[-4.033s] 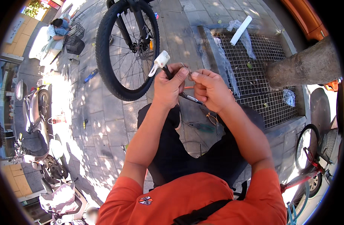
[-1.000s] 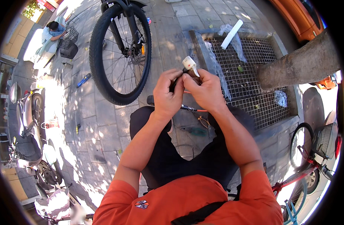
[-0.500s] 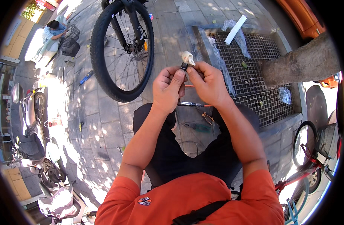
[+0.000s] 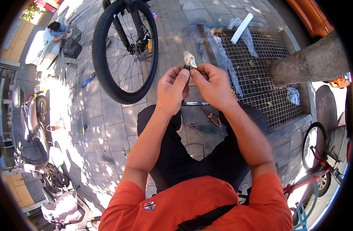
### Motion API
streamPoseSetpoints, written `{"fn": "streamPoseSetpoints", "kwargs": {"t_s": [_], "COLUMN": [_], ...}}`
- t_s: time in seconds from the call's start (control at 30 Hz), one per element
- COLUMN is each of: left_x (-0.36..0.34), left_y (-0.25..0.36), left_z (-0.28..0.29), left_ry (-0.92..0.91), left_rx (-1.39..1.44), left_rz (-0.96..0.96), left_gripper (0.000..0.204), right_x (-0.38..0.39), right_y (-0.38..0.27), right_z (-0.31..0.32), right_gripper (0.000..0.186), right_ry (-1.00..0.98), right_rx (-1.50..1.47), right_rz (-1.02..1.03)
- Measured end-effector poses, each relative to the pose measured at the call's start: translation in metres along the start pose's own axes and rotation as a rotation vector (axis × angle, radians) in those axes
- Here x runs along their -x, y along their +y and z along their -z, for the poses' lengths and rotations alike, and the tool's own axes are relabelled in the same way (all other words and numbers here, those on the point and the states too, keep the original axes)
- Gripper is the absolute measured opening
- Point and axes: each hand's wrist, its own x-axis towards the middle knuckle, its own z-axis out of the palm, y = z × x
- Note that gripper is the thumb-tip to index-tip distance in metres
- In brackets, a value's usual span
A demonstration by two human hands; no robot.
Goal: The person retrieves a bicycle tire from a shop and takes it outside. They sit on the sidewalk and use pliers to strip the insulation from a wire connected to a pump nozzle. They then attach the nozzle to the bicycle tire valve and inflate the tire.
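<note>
In front of me, my left hand [image 4: 170, 91] pinches a small black part [image 4: 186, 67] between thumb and fingers. My right hand [image 4: 215, 87] meets it from the other side, its thumb and fingertips closed at the same piece. A crumpled cream-white wrap [image 4: 190, 59] sticks out beyond the fingertips, at the part's far end. Just below the hands runs a thin silver-and-black rod-like piece [image 4: 194, 103]. Much of the black part is hidden by my fingers, so its exact kind cannot be told. On the paving between my legs lie green-handled pliers [image 4: 204, 128].
A bicycle's front tyre [image 4: 98, 57] stands ahead on the left. To the right are a metal grate [image 4: 274, 69] with plastic film and a white roll [image 4: 242, 28], and a tree trunk [image 4: 309, 61]. A blue tool [image 4: 88, 79] lies left. A person [image 4: 56, 32] sits farther off.
Both hands stay together on the black part. The part and cream wrap have shifted slightly left, and less of the black part shows between the fingers.
</note>
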Motion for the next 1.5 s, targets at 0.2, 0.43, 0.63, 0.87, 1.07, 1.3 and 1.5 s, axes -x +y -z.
{"fn": "streamPoseSetpoints", "kwargs": {"t_s": [0.2,0.43,0.63,0.87,1.07,1.3,1.5], "left_x": [-0.002,-0.006,-0.011,-0.01,-0.001,-0.001,0.003], "left_y": [-0.003,-0.009,-0.019,-0.007,0.002,-0.003,0.001], "left_z": [0.006,0.0,0.0,0.008,0.003,0.013,0.011], "left_ry": [0.003,0.059,0.078,-0.15,-0.192,-0.206,-0.149], "left_rx": [-0.119,-0.047,0.026,0.219,0.251,0.255,0.288], "left_rz": [-0.139,-0.218,-0.275,-0.086,-0.11,-0.077,-0.014], "left_gripper": [0.034,0.029,0.026,0.019,0.02,0.017,0.019], "right_x": [0.001,0.012,0.018,0.014,-0.001,0.001,-0.001], "right_y": [-0.02,-0.022,-0.024,-0.036,-0.018,-0.017,-0.015], "right_z": [0.013,0.002,-0.01,0.022,0.015,0.01,0.006], "right_gripper": [0.022,0.018,0.015,0.024,0.027,0.027,0.032], "right_ry": [-0.056,0.037,0.1,-0.218,-0.198,-0.151,-0.12], "right_rx": [0.076,0.024,0.139,-0.387,-0.453,-0.292,-0.134], "right_rz": [-0.035,0.026,0.234,-0.081,-0.167,-0.09,-0.081]}}
